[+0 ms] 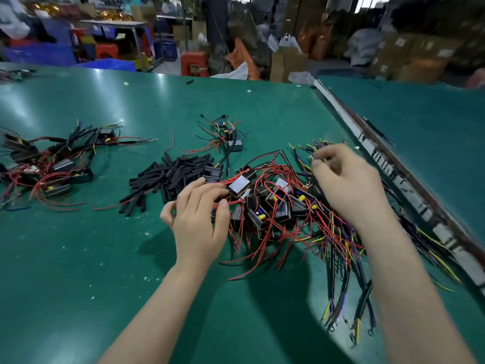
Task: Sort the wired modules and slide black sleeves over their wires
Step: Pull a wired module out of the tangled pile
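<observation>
Two hands are kept in the module pile [273, 203] on the green surface [78, 258], red wires pinched by the left hand [199, 219], wire ends seemingly pinched by the blurred right hand [341, 179]; sorting is judged underway, sleeves [168, 177] needed next.

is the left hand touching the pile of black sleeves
Apart. The head view shows green table between the left hand and the pile of black sleeves; the fingers reach right into the red wires instead.
</observation>
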Available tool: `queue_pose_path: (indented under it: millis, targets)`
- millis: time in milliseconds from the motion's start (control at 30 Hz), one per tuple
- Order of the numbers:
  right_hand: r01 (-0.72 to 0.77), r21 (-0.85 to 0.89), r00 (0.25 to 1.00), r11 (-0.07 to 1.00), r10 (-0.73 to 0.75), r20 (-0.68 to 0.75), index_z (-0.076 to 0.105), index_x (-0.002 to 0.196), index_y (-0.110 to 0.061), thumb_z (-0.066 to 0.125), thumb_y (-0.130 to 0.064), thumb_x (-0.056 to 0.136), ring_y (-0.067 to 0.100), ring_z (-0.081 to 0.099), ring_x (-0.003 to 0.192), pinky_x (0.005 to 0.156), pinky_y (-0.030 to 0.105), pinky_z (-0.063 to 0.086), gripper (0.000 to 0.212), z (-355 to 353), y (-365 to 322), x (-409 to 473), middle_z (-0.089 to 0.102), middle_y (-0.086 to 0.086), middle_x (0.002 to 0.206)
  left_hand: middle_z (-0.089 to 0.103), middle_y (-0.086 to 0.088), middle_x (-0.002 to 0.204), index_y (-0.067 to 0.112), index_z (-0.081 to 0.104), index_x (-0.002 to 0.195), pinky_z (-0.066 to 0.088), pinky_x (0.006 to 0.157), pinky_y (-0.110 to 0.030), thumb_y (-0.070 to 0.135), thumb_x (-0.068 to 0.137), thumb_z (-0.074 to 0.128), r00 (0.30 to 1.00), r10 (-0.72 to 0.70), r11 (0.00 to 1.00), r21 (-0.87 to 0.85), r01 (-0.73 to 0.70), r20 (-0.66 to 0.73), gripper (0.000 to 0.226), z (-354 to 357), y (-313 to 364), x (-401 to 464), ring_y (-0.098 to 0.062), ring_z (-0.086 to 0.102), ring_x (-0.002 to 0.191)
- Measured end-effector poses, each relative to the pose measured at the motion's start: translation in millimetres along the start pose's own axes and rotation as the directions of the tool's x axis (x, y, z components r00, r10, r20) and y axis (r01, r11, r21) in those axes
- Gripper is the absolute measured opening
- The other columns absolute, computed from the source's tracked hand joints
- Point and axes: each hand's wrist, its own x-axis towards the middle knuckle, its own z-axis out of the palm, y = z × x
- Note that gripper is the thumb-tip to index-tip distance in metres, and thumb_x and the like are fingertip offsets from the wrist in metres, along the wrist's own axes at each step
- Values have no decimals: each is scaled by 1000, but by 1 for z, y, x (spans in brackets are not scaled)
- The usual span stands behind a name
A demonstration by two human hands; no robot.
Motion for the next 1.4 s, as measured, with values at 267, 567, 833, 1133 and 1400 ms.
queue_pose_path:
  millis: [267,567,833,1133,1400]
  targets:
    - [21,-538,941,843,165,296,61,105,-9,51,-37,96,35,55,113,91,38,44,30,78,17,85,62,17,120,67,15,98,23,69,91,24,85,-39,30,91,38,1000,11,997,-74,-13,-23,31,4,-3,-4,-7,52,112]
    - [85,-440,992,894,-33,123,64,79,-17,51,-39,97,35,60,82,71,35,43,31,51,5,81,63,13,79,65,11,100,22,67,96,19,85,-32,32,89,37,992,-127,978,-165,124,-9,32,5,-3,2,-5,47,110]
    - [343,-358,916,868,-225,333,72,112,-10,62,-18,93,0,61,63,58,7,43,22,3,-24,82,73,13,86,62,10,97,23,64,95,21,84,-32,34,88,37,981,-192,967,-173,188,-5,30,8,-6,1,-9,45,104]
    - [208,-390,966,897,-125,227,56,127,-14,50,-39,98,21,56,112,91,23,38,39,0,-25,95,62,10,125,61,9,98,23,65,94,23,84,-34,34,87,38,969,-245,954,-186,236,-31,30,4,-5,2,-12,41,105]
    - [86,-240,947,967,-5,320,63,111,-16,60,-35,93,10,63,71,63,22,45,26,35,4,83,68,-2,79,60,12,97,24,64,95,23,85,-34,35,86,37,973,-231,953,-202,227,4,31,4,-5,0,-8,41,104]
